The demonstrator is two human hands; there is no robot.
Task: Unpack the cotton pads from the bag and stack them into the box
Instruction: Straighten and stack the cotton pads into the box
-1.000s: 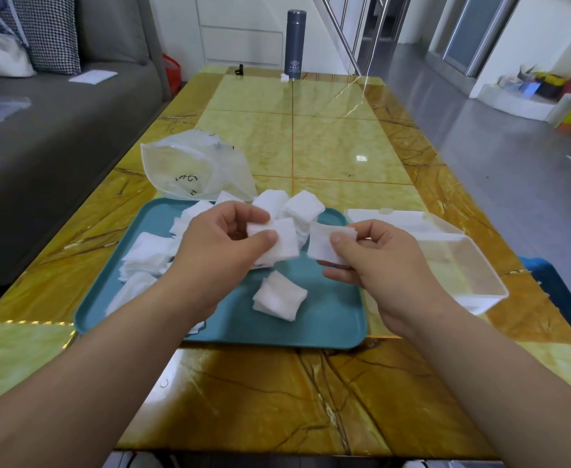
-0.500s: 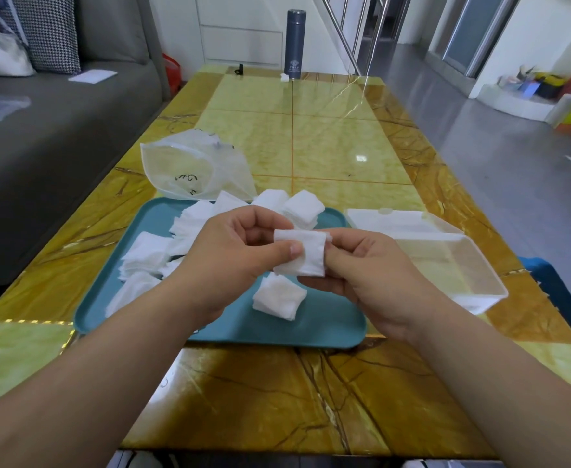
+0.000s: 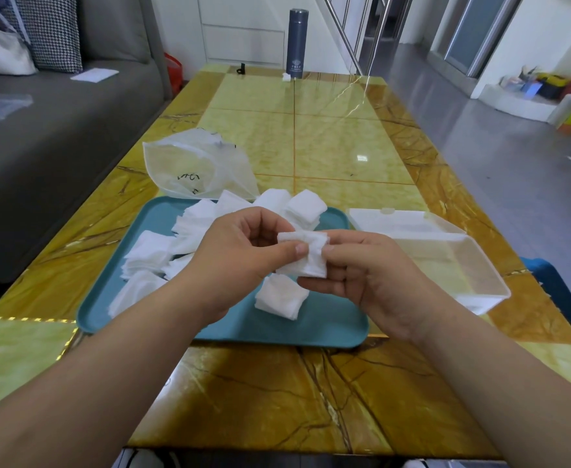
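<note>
Two hands on one little bundle here, held up over the yellow marble surface (image 3: 243, 400). The left hand (image 3: 240, 261) pinches the bundle of cotton pads (image 3: 306, 255) between thumb and curled fingers on one side. The right hand (image 3: 368, 275) pinches the other side, with its fingers tucked underneath. Looks to me like the squaring-up step before the drop.

My tip: tap the edges flush while both thumbs have it, since these pads are soft and will fan out if you squeeze only one corner. Then let the right hand carry it alone, because the box (image 3: 473, 265) sits just right of the teal tray (image 3: 328, 327), mouth up. Lay the pads in flat against one end so later ones have a wall to lean on.

Directly below the bundle a small stack (image 3: 280, 297) lies on the tray, an easy next grab. The loose pads (image 3: 152, 251) are heaped across the tray's left and far side. Beyond that the bag (image 3: 192, 167) lies slumped and looks emptied, though I can't tell for sure. A flask (image 3: 296, 43) stands at the far end.
</note>
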